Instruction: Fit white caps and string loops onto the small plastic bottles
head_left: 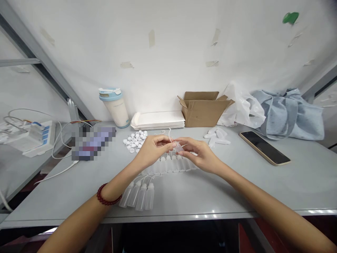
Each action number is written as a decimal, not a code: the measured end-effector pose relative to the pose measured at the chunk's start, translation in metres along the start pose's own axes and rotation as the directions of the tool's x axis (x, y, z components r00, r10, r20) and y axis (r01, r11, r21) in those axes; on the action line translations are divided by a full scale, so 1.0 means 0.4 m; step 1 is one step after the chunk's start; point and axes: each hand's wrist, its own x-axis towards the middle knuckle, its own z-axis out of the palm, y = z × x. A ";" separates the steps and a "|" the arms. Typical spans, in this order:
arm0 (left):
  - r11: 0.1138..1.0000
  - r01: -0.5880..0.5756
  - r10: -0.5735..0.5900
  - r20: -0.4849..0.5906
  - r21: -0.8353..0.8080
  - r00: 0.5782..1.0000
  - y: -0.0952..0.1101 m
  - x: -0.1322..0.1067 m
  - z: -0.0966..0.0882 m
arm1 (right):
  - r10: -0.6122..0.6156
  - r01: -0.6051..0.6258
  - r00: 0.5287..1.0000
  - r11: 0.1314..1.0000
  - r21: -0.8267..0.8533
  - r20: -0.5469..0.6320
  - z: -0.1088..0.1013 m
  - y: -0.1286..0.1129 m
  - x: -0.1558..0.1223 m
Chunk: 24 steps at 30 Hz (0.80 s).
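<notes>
1. Centre of frame: a small translucent bottle (179, 148), partly covered by fingers, its long axis slanting from upper left to lower right.
2. The left hand (155, 149) pinches its upper-left end, beside a curved white tube (170, 134).
3. The right hand (201, 154) pinches its body.

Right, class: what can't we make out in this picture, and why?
All head view:
Row of bottles, count: left hand and right hand cover parts.
Held piece, full shape: behind fingers.
Cardboard box, inside floor: behind its front.
Cup, lettering: too small.
Purple thing at left: pixelated.
</notes>
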 end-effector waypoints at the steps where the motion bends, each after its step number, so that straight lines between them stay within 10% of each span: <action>1: 1.000 -0.003 0.003 0.016 0.010 1.000 0.000 0.000 -0.001 | 0.001 -0.001 1.000 1.000 0.004 -0.003 0.001 -0.002 0.000; 9: 0.922 -0.181 0.157 0.097 0.342 0.983 -0.002 -0.001 -0.034 | 0.133 -0.126 0.989 0.986 0.107 -0.061 0.014 0.005 -0.005; 14: 0.589 -0.516 0.531 0.183 0.622 0.827 0.000 -0.010 -0.030 | 0.248 -0.206 0.958 0.944 0.258 -0.142 0.019 0.005 -0.001; 24: 0.368 -0.539 0.458 0.357 0.757 0.814 0.023 -0.061 -0.014 | 0.340 -0.303 0.940 0.867 0.396 -0.023 0.039 -0.008 -0.010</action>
